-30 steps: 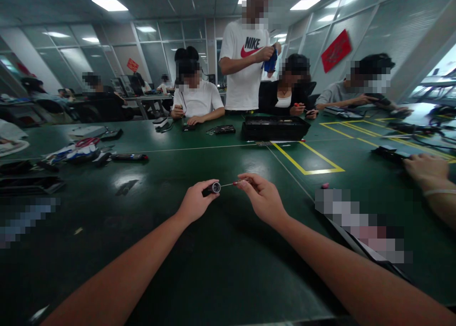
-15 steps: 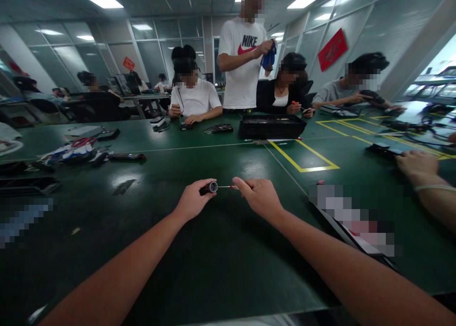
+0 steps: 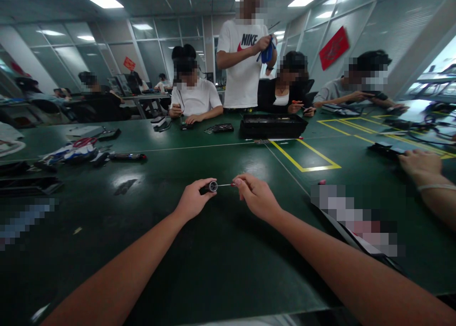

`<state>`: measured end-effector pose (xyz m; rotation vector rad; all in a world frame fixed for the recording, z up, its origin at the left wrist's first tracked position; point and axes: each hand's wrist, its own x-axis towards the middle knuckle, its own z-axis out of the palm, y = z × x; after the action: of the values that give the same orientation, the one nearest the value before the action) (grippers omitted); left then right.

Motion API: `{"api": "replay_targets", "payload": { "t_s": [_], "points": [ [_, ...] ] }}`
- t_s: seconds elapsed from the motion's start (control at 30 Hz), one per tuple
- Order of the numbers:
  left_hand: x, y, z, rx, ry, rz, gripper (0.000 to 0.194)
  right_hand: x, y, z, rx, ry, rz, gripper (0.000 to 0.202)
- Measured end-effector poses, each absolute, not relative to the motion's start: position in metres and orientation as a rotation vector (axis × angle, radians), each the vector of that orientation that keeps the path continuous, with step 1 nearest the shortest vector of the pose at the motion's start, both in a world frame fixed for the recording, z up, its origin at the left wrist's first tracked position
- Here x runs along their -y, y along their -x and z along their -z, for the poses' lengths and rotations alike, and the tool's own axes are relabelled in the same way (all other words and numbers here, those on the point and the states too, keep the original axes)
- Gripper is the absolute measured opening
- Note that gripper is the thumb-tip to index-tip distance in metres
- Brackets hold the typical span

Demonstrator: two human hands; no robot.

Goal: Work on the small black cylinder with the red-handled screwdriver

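Observation:
My left hand [image 3: 194, 198] is closed around a dark cylindrical part [image 3: 213, 186] with a pale ring at its end, which faces me. Between thumb and fingers, my right hand [image 3: 258, 195] grips a small screwdriver [image 3: 225, 185] by its red handle, mostly hidden in the fingers. Its thin metal shaft points left, and the tip meets the right side of the cylindrical part. Both hands are just above the green table [image 3: 199, 269].
A long black tray [image 3: 273, 126] stands across the table. Cables and tools [image 3: 76, 152] lie at left; a flat packet [image 3: 352, 221] lies at right. Another person's hand [image 3: 422, 167] rests at the right edge. Several people sit opposite, and one stands.
The fingers of my right hand have shifted and curled differently around the screwdriver handle. My left hand and the cylindrical part stay in place.

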<state>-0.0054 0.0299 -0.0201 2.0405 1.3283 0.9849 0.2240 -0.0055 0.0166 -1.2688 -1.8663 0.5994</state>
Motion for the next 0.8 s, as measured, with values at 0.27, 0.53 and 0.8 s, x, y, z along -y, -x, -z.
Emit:
{"api": "replay_targets", "payload": {
  "t_s": [0.27, 0.53, 0.8],
  "points": [
    [-0.0316, 0.0048, 0.0193, -1.303, -2.039, -0.997, 0.042, 0.0088, -0.2184, -0.0149, 1.889, 1.284, -0.542, 0.029],
    [-0.0309, 0.0059, 0.0215, -1.271, -2.061, -1.002, 0.042, 0.0124, -0.2190, -0.0190, 1.904, 1.248, -0.580, 0.025],
    [-0.0297, 0.0038, 0.0193, -1.263, -2.092, -1.000, 0.043, 0.0111, -0.2189, -0.0171, 1.876, 1.249, -0.565, 0.022]
  ]
}}
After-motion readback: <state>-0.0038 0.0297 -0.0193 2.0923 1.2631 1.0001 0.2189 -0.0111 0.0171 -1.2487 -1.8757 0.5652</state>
